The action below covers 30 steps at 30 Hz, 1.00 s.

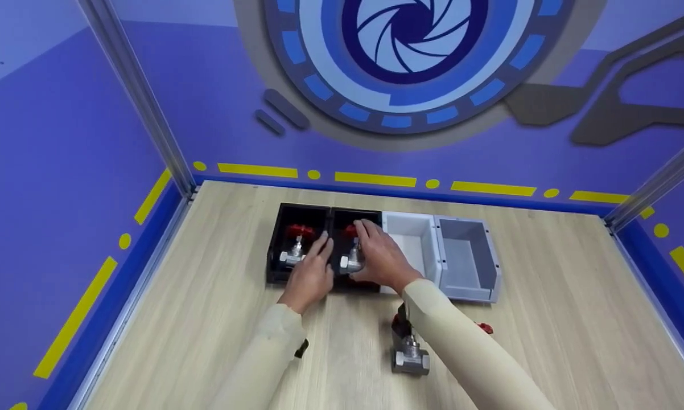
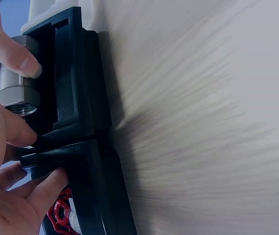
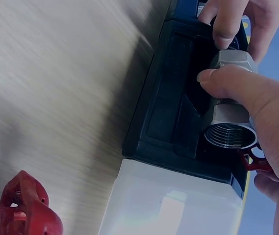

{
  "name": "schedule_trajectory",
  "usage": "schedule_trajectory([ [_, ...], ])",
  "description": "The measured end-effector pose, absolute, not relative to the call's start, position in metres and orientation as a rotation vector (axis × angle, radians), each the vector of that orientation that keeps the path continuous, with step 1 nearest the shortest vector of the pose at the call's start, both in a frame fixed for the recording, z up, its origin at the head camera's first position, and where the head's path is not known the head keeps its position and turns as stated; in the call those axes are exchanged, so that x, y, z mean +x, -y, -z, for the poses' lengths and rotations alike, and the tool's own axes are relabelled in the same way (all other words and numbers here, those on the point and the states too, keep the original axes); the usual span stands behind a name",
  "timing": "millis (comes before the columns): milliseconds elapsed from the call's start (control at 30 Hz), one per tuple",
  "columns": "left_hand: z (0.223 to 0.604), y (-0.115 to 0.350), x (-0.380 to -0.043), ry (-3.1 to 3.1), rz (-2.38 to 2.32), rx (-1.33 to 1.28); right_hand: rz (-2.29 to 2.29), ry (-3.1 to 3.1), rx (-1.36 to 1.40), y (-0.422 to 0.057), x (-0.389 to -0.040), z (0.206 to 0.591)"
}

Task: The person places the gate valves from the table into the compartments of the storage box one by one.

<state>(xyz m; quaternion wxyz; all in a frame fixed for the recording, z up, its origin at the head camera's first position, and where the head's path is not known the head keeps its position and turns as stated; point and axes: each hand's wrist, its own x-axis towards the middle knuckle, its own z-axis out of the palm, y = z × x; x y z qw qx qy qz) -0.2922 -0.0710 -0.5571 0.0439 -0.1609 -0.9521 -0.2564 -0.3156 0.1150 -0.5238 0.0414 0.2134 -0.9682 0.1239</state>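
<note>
My right hand point(image 1: 383, 255) grips a metal valve point(image 3: 232, 112) with a red handwheel, thumb across its hex body, inside the second black bin point(image 1: 370, 215). One threaded end of the valve faces the camera in the right wrist view. My left hand point(image 1: 312, 279) pinches the adjoining walls between the two black bins, with a finger on each side, as the left wrist view point(image 2: 16, 200) shows. Another valve point(image 1: 293, 253) with a red handwheel sits in the leftmost black bin point(image 1: 288, 210), partly hidden behind my left hand.
Right of the black bins stand a white bin point(image 1: 410, 219) and a grey bin point(image 1: 461, 242), joined in a row. On the wooden table point(image 1: 205, 319) lies a valve point(image 1: 411, 360) beside my right forearm. A red handwheel point(image 1: 484, 328) shows past that sleeve. Printed walls surround the table.
</note>
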Motion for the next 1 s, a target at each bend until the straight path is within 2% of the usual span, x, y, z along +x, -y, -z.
schedule_trajectory([
  [1000,0.5578,0.0707,-0.2926,2.882,0.791,-0.503,-0.328,2.992,0.65,-0.1123,-0.3256,0.5324],
])
